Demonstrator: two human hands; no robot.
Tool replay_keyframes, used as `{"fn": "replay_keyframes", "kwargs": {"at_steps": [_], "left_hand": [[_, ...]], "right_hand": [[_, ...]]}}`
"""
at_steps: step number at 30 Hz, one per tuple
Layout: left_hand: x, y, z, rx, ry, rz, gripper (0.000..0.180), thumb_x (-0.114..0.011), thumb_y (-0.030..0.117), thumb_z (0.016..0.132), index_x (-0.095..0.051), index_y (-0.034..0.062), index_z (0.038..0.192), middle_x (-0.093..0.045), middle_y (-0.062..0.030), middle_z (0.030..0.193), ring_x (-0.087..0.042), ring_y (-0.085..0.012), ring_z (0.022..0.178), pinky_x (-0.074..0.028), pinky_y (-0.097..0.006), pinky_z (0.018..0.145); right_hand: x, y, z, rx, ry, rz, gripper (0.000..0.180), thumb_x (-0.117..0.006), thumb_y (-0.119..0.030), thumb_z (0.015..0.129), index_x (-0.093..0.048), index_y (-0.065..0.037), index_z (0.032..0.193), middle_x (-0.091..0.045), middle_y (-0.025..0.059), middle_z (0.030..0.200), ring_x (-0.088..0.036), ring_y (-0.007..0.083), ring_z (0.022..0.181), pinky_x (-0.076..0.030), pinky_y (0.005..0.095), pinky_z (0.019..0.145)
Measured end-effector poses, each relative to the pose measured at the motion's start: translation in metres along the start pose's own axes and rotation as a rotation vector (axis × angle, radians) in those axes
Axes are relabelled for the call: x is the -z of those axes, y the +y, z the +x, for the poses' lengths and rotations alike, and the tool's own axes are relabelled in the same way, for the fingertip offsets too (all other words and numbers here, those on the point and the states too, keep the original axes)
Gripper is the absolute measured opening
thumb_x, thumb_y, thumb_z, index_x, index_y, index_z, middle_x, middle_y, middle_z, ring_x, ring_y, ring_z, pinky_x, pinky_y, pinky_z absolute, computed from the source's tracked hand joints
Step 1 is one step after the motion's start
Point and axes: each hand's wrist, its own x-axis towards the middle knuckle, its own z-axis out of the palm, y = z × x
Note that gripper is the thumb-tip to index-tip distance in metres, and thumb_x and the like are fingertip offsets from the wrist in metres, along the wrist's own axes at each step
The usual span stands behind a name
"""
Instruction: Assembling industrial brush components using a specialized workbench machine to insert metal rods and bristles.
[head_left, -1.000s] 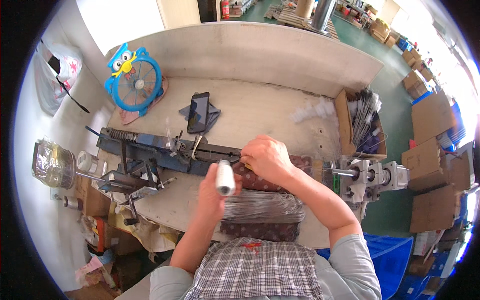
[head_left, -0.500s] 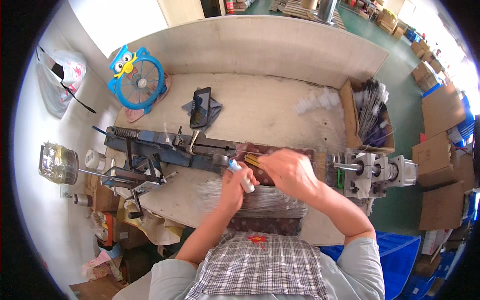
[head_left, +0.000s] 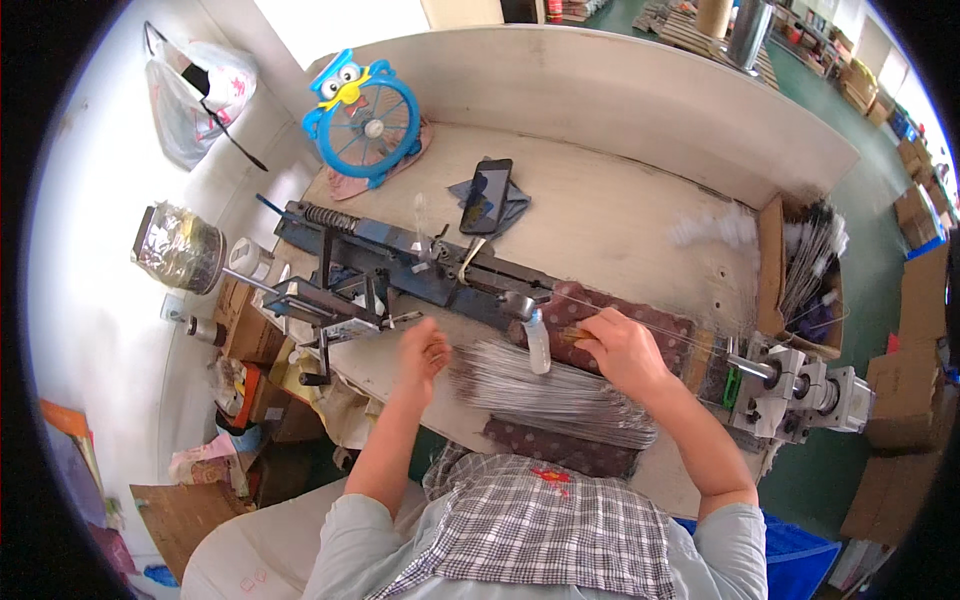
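Note:
My left hand (head_left: 425,355) is off to the left of the wire bundle, near the metal stand. Its fingers are smeared by motion. A white handle (head_left: 538,345) with a round metal head hangs at the long dark metal jig (head_left: 435,272), touched by neither hand. Just right of it, my right hand (head_left: 625,350) pinches a small yellow tool (head_left: 575,334), mostly hidden by the fingers, over a spotted brown cloth (head_left: 640,318). A thick bundle of thin metal wires (head_left: 560,390) lies in front of both hands.
Left stands a metal frame with a crank (head_left: 325,320). A motor unit with a shaft (head_left: 800,385) sits at the right end, beside a carton of wires (head_left: 770,260). Behind the jig are a phone (head_left: 487,195) on a rag and a blue toy-shaped fan (head_left: 370,130).
My left hand has let go of the white handle and moved left. The right hand keeps the yellow tool, close to the cloth. The whole view has shifted, with the bench appearing farther right.

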Motion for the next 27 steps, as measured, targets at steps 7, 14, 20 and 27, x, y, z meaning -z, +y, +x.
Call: {"fn": "replay_keyframes", "kwargs": {"at_steps": [7, 14, 20, 27], "left_hand": [[0.06, 0.005, 0.019, 0.142, 0.056, -0.364, 0.024, -0.068, 0.034, 0.084, -0.062, 0.0119, 0.09, -0.059, 0.0042, 0.076, -0.057, -0.0103, 0.069, -0.046, -0.026, 0.062], [0.046, -0.005, 0.025, 0.04, 0.208, -0.458, 0.013, -0.064, 0.021, 0.084, -0.063, 0.0077, 0.085, -0.057, 0.0007, 0.07, -0.055, -0.0105, 0.063, -0.044, -0.024, 0.058], [-0.07, -0.013, -0.047, -0.16, -0.306, -0.079, 0.013, -0.062, 0.014, 0.084, -0.065, 0.0015, 0.083, -0.061, -0.0049, 0.07, -0.054, -0.0114, 0.06, -0.045, -0.024, 0.059], [-0.173, -0.017, -0.05, -0.11, -0.576, -0.082, 0.017, -0.058, 0.018, 0.092, -0.065, 0.0018, 0.091, -0.064, -0.0043, 0.078, -0.054, -0.0081, 0.062, -0.042, -0.021, 0.057]], "right_hand": [[0.007, -0.015, 0.001, 0.055, -0.031, 0.107, 0.027, -0.06, -0.001, 0.079, -0.059, -0.002, 0.106, -0.06, 0.0154, 0.095, -0.06, 0.0353, 0.084, -0.051, 0.0408, 0.072], [0.038, -0.036, -0.008, -0.012, -0.026, 0.072, 0.031, -0.06, 0.002, 0.077, -0.059, -0.003, 0.108, -0.064, 0.0159, 0.092, -0.063, 0.0345, 0.083, -0.052, 0.0399, 0.071], [0.068, -0.021, 0.008, -0.02, 0.226, -0.054, 0.017, -0.064, -0.008, 0.08, -0.066, -0.004, 0.096, -0.066, 0.0136, 0.08, -0.062, 0.0311, 0.075, -0.05, 0.0347, 0.065], [0.073, -0.001, -0.014, -0.35, 0.143, 0.293, 0.019, -0.065, -0.014, 0.083, -0.068, -0.004, 0.098, -0.066, 0.0121, 0.078, -0.061, 0.0256, 0.074, -0.049, 0.0344, 0.069]]}}
